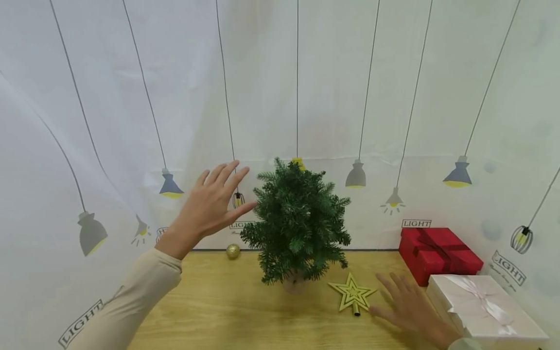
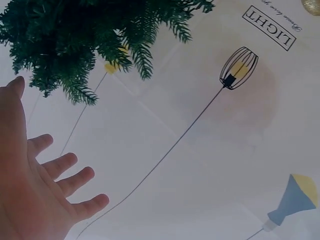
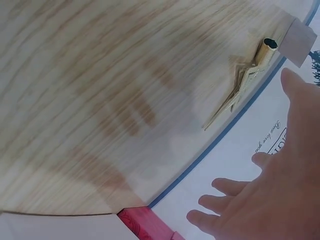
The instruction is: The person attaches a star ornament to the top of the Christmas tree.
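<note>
A small green Christmas tree (image 1: 302, 218) stands upright on a pale base (image 1: 294, 283) in the middle of the wooden table. Beside its left side my left hand (image 1: 212, 201) is raised with fingers spread, holding nothing; its thumb tip comes close to the branches, and whether it touches them I cannot tell. The left wrist view has the branches (image 2: 100, 40) above the spread fingers. A gold star tree topper (image 1: 352, 292) with a tube at its bottom lies right of the tree. Just right of the star, my right hand (image 1: 407, 306) hovers with extended fingers and holds nothing.
At the table's (image 1: 197, 311) right side are a red gift box (image 1: 442, 250) and, nearer, a pale pink box (image 1: 485, 304) with a ribbon bow. A gold ball ornament (image 1: 233, 251) lies at the back left. Behind hangs a white backdrop (image 1: 262, 97) printed with lamps.
</note>
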A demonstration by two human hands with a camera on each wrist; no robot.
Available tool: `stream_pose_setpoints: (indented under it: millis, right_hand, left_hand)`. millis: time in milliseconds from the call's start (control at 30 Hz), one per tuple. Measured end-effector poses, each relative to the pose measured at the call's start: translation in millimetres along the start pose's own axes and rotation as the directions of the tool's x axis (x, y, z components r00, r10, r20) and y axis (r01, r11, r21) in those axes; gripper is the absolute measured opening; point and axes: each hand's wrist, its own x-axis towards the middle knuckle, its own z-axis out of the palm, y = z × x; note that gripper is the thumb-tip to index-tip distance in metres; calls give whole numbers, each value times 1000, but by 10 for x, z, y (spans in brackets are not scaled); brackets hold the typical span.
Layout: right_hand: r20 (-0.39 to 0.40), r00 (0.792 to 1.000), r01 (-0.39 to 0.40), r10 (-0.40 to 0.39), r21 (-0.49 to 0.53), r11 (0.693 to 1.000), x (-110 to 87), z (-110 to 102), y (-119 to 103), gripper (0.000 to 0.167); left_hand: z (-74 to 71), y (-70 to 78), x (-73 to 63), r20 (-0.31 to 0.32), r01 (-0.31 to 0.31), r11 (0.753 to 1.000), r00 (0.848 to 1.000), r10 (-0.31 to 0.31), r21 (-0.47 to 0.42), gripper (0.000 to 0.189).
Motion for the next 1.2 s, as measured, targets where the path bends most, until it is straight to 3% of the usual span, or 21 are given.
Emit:
stream_pose_setpoints:
  millis: [433, 633, 800, 933, 1067, 1200]
  right_hand:
    - [-89, 990, 117, -110, 79, 990, 74, 4, -59, 79]
    - [6, 1000, 27, -29, 160, 987, 76, 20, -92, 77]
    - [106, 994, -55, 32, 224, 973, 78, 8, -115, 77]
    - [171, 984, -89, 46, 250, 964, 101, 2, -126, 77]
    - [237, 969, -132, 64, 284, 950, 126, 18, -116, 79]
    - [300, 953, -148, 29, 383, 912, 142, 37, -79, 80]
  left_hand:
    - [-54, 196, 274, 7, -17, 999, 1000, 17, -27, 84]
    - [-20, 281, 426, 16, -4, 995, 1000, 6, -98, 83]
    - [49, 349, 556, 53, 13, 982, 999, -3, -188, 85]
    - [102, 394, 633, 105, 36, 960, 994, -7, -279, 87]
    - [164, 409, 685, 154, 59, 915, 988, 3, -398, 88]
    - [233, 397, 717, 184, 79, 867, 983, 15, -492, 89]
